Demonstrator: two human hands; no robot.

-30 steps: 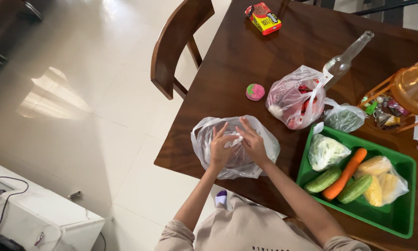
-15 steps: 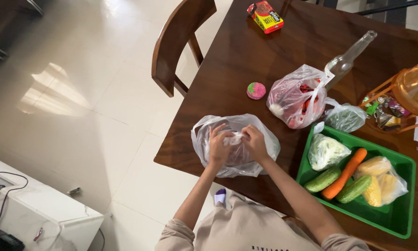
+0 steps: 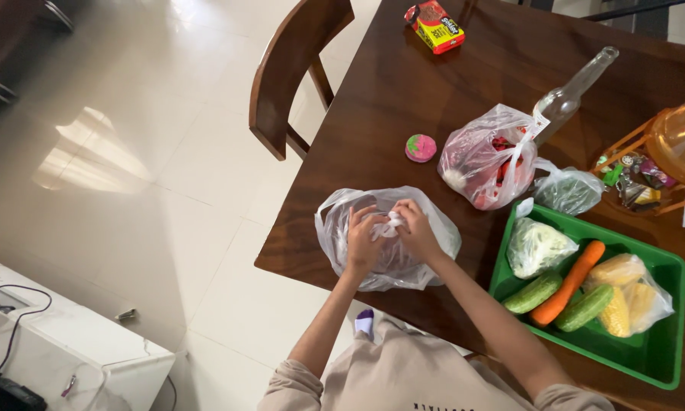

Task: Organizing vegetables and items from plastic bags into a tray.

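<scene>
Both hands on the clear plastic bag (image 3: 388, 240) at the near-left edge of the bench (image 3: 403, 91). Left hand (image 3: 363, 242) and right hand (image 3: 417, 232) each have a closed grip on the bunched knot (image 3: 392, 223) on top. Risk: thin film tears if the knot is yanked — dark contents spill, maybe off the edge. Bag's long axis runs left-right, knot facing up. Green tray (image 3: 651, 358) of vegetables sits well apart on the right.
</scene>
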